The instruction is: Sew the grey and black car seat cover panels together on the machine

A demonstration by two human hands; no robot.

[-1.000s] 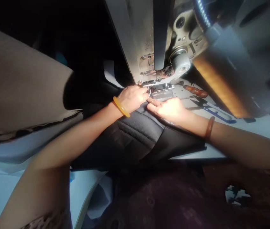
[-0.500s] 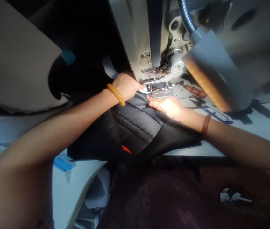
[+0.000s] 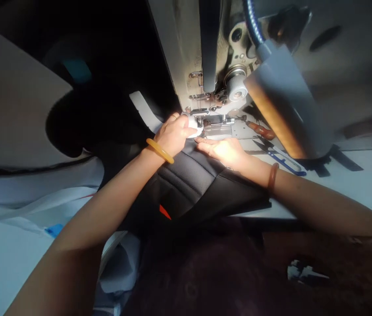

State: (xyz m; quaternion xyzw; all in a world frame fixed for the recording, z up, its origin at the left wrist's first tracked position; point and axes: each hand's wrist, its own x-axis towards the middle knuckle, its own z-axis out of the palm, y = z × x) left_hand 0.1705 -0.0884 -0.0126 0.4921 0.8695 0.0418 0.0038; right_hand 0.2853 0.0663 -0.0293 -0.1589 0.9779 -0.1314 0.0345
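At the sewing machine's presser foot (image 3: 200, 119), my left hand (image 3: 172, 135) is closed on a white strip (image 3: 194, 125), its fingertips beside the foot. A length of that strip shows again behind the hand. Just right of the needle area, my right hand (image 3: 223, 151) has its fingers close together at the edge of a black leather-like cover (image 3: 186, 175), pinching it. This cover has a perforated panel with stitched lines and spreads below both hands. A small red tab (image 3: 165, 212) shows near its lower edge. The fingers' undersides are hidden.
A lamp (image 3: 287, 101) on a flexible neck hangs right of the machine head. Blue-handled thread snips (image 3: 286, 163) and a wooden-handled tool (image 3: 260, 130) lie on the white table (image 3: 353, 184). White material (image 3: 34, 206) spreads at the left.
My left hand has shifted slightly down, and more of the white strip shows at the foot and behind the hand. My right hand stays by the foot. The whole view has shifted a little.
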